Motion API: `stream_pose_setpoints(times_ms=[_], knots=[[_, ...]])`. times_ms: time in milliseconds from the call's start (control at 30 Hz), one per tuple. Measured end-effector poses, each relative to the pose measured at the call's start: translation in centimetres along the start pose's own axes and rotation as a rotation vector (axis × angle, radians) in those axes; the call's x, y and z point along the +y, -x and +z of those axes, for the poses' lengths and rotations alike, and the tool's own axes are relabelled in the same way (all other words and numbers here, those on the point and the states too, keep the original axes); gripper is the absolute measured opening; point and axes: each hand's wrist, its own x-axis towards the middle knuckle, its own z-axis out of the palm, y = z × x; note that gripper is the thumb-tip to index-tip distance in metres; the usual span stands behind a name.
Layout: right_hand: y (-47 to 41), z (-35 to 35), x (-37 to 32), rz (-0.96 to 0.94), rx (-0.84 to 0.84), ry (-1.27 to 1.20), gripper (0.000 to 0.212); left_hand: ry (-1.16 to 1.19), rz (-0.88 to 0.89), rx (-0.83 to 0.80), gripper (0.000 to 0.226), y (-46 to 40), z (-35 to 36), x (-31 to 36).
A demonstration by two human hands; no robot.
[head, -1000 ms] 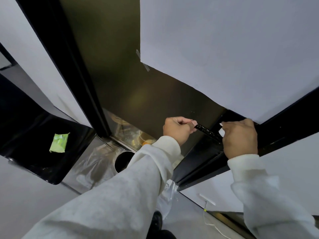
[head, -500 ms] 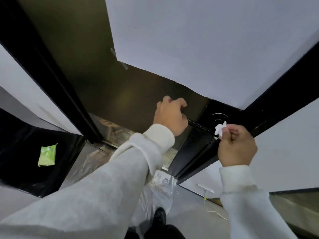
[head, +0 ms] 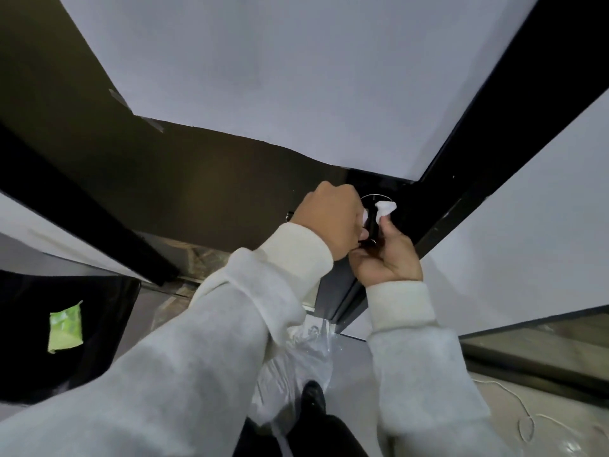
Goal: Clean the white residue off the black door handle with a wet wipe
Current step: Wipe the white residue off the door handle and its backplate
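The black door handle (head: 373, 225) sticks out from a round black plate on the dark door, seen end-on between my two hands. My right hand (head: 389, 257) cups the handle from below and pinches a crumpled white wet wipe (head: 385, 208) against its upper part near the plate. My left hand (head: 329, 219) is closed in a fist on the handle's left side; a bit of white shows at its fingers. Most of the handle is hidden by both hands.
A white sheet (head: 296, 77) covers the door's upper part. A green wipe packet (head: 65, 326) lies on a black surface at the lower left. Clear plastic sheeting (head: 296, 357) and a white cord (head: 527, 420) lie on the floor below. A black door frame (head: 494, 153) runs at right.
The view has shifted toward the handle. My left hand slid right along the handle toward the plate. My right hand moved in under the handle and pressed the wipe against it.
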Motion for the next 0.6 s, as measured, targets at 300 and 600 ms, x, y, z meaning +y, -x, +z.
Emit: stream_pose_setpoints(times_ms=[300, 600], knots=[[0.0, 0.1, -0.4, 0.039, -0.086, 0.03, 0.018, 0.021, -0.014, 0.029, 0.011, 0.1, 0.1, -0.1], [-0.5, -0.4, 0.7, -0.148, -0.06, 0.141, 0.018, 0.077, 0.074, 0.061, 0.008, 0.7, 0.4, -1.9]])
